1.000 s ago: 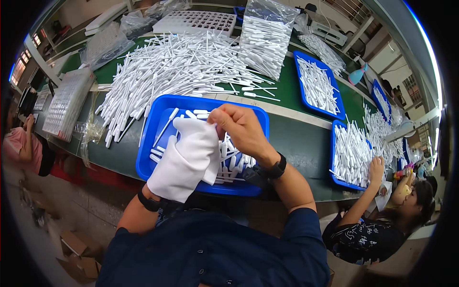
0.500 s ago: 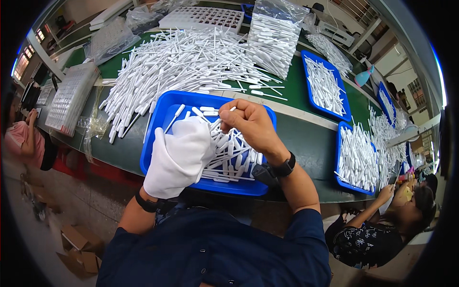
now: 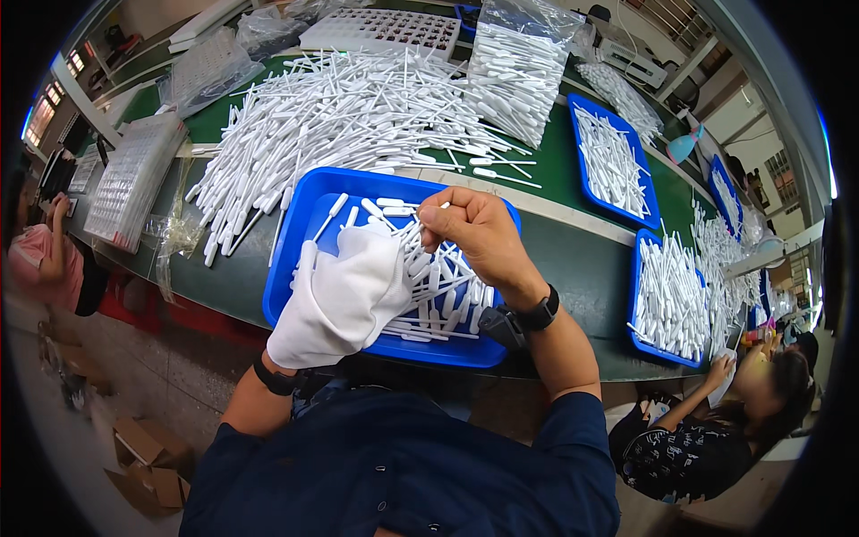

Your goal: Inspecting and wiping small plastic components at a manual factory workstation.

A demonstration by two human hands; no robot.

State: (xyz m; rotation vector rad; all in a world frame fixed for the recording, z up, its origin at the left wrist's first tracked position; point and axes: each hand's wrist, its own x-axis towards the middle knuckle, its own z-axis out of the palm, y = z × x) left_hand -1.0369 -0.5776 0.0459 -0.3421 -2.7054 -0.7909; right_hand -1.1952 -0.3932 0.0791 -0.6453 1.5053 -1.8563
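Note:
A blue tray lies in front of me, holding loose white plastic droppers, thin sticks with a thick bulb-like end. My left hand, in a loose white cloth glove, is curled over the tray's left half. Its fingertips are hidden by the glove, so what they hold cannot be made out. My bare right hand is over the tray's far right side. Its thumb and forefinger are pinched on a white dropper, mostly hidden by the fingers.
A large heap of droppers covers the bench beyond the tray. A filled clear bag lies beside it. More blue trays stand to the right. Clear plastic trays are stacked at left. A person works at right, another at left.
My right hand has shifted slightly right, away from my left hand. The gloved left hand has turned a little and moved slightly to the right.

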